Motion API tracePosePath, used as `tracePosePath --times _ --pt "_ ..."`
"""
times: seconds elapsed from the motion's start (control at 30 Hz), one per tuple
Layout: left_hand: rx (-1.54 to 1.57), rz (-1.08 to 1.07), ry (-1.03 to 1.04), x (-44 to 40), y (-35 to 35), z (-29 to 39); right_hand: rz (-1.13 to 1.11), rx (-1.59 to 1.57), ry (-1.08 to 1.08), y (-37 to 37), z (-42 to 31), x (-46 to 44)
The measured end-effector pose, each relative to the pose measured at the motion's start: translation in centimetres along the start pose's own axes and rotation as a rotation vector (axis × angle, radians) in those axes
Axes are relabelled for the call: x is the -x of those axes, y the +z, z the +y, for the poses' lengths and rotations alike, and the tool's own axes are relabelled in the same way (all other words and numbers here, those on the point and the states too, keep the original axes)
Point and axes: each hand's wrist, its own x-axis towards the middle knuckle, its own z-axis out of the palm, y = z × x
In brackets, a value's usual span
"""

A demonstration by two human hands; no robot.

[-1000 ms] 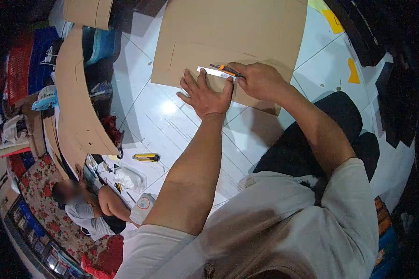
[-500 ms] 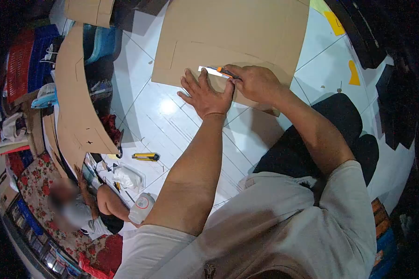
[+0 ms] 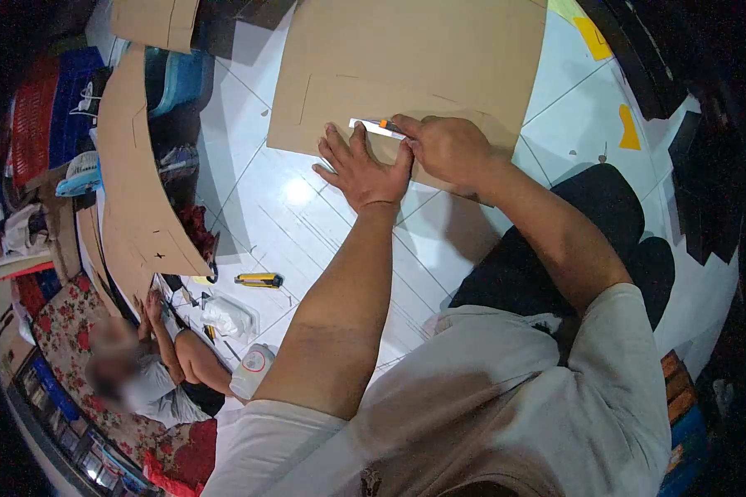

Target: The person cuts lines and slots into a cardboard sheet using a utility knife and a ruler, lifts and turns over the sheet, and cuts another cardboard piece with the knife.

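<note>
A large cardboard sheet (image 3: 414,50) with thin drawn lines lies on the tiled floor. My left hand (image 3: 365,170) rests spread near its lower edge, fingertips on a short white ruler-like strip (image 3: 363,126). In my right hand (image 3: 452,149) is an orange and black cutter (image 3: 385,124), its tip over the strip. The fingers of my right hand wrap round the handle and hide most of it. Both hands are close together, the right one just beside my left thumb.
A yellow cutter (image 3: 259,280) lies on the floor at left, near a white bag (image 3: 226,317) and a white container (image 3: 253,370). Another person (image 3: 162,381) sits at lower left beside a long curved cardboard piece (image 3: 133,182). Yellow scraps (image 3: 629,127) lie at right.
My right hand has turned, and the cutter in it now shows less of its handle. My left hand has stayed on the strip. The other person's body and hands have shifted.
</note>
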Motion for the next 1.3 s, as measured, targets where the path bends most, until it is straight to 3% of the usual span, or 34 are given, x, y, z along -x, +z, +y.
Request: tracePosePath --times 0.33,0.6,0.93,1.1,1.2,1.3 --pt "0.025 0.016 0.005 0.3 -0.3 0.3 -0.035 0.121 0.008 -1.9 -1.1 1.2" --pt "0.0 0.003 -0.006 0.0 -0.7 0.6 -0.202 0.253 0.093 -3.8 -0.1 3.6" --pt "-0.011 -0.02 -0.013 0.0 -0.6 0.6 -0.147 0.261 0.116 -4.1 0.7 5.7" --pt "0.045 0.069 0.024 0.2 -0.1 0.3 -0.166 0.175 0.199 -3.7 1.7 5.7" --pt "0.149 0.09 0.017 0.3 -0.2 0.3 -0.099 0.051 0.14 -2.6 3.5 5.8" --pt "0.125 0.023 -0.049 0.2 -0.8 0.8 -0.167 -0.022 0.16 -3.8 3.9 5.6"
